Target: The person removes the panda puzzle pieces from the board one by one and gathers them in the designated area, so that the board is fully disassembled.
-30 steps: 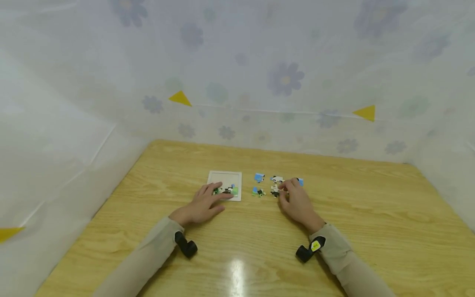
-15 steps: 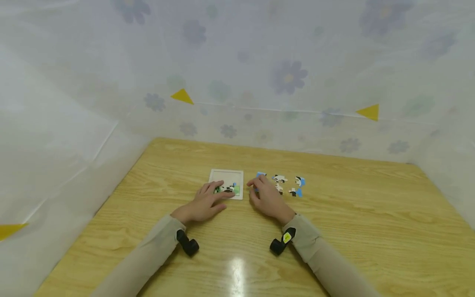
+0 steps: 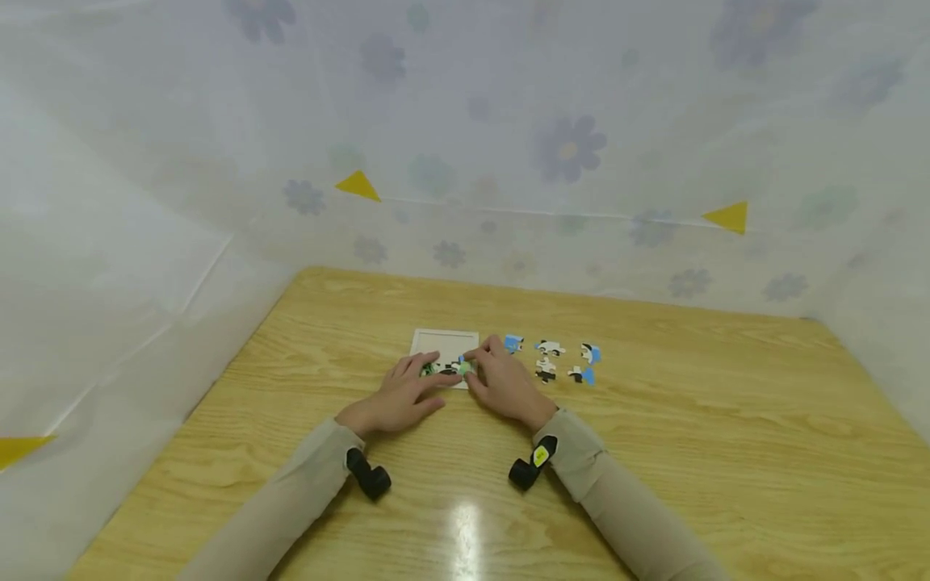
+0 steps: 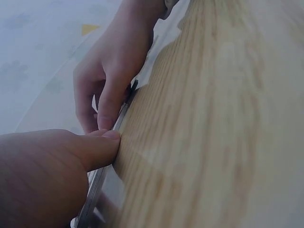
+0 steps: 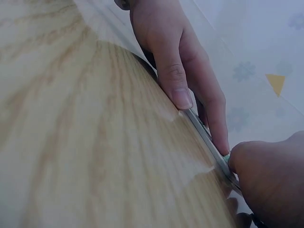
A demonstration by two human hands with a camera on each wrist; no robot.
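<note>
The fingers [image 3: 475, 356] of the right hand [image 3: 506, 389] curl down onto a small puzzle piece [image 3: 463, 367] at the near right corner of the white puzzle tray [image 3: 445, 341], pinching or pressing it; which of the two cannot be told from the head view, and the right wrist view shows only a sliver of green at the fingertip against the tray edge. The left hand [image 3: 395, 399] lies flat with straight, relaxed fingers on the tray's near left part, holding nothing and touching the row of pieces already seated along the near edge.

The piece lies directly under the right fingertips, between the two hands, with the right hand plainly the nearer. It sits touching the seated row on its left side, so the open slot is just beside it, toward the left hand.

Loose pieces [image 3: 550, 360] lie on the wooden tabletop [image 3: 683, 436] to the right of the tray, well clear of both hands: a blue one nearest, then black-and-white and blue ones farther right. The far half of the tray is bare. The left fingertips sit close to the piece and crowd that corner.
</note>
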